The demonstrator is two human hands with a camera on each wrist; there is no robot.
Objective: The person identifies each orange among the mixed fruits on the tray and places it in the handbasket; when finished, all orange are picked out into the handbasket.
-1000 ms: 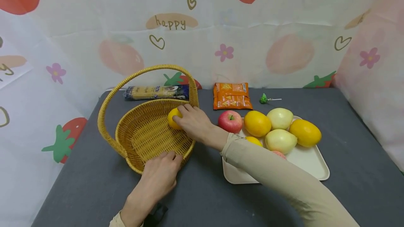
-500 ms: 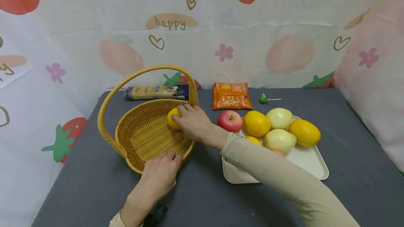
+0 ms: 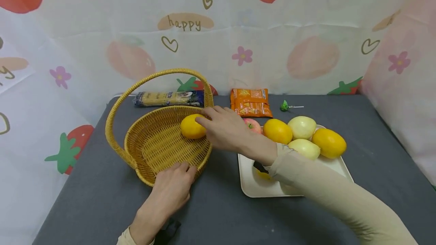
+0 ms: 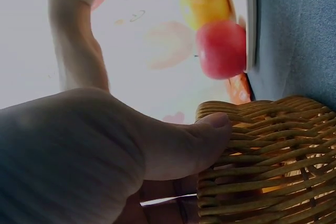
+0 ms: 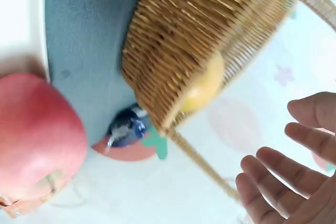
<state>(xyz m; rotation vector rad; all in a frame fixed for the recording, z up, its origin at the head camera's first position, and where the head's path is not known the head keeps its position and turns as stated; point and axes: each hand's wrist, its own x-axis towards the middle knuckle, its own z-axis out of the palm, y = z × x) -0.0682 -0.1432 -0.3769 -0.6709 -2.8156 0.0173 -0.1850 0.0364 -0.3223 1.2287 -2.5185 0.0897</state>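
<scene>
A yellow wicker basket [image 3: 150,152] with a tall arched handle stands left of centre. My left hand [image 3: 173,184] grips its near rim; in the left wrist view the thumb [image 4: 191,142] lies on the outer weave. Inside the basket, against the right wall, rests a yellow oval fruit [image 3: 192,127]. My right hand [image 3: 226,127] hovers over the right rim beside that fruit. In the right wrist view its fingers [image 5: 286,169] are spread and hold nothing, apart from the basket.
To the right, a white tray [image 3: 250,188] bears yellow fruits [image 3: 277,131], pale green fruits [image 3: 302,127] and a red apple [image 3: 253,124], partly hidden by the right arm. Along the back lie a long pasta pack [image 3: 163,99], an orange packet [image 3: 251,103] and a green lollipop [image 3: 284,106].
My right hand has let go of the yellow fruit and moved right and up, out over the basket's rim. The fruit stays in the basket. The left hand has not moved.
</scene>
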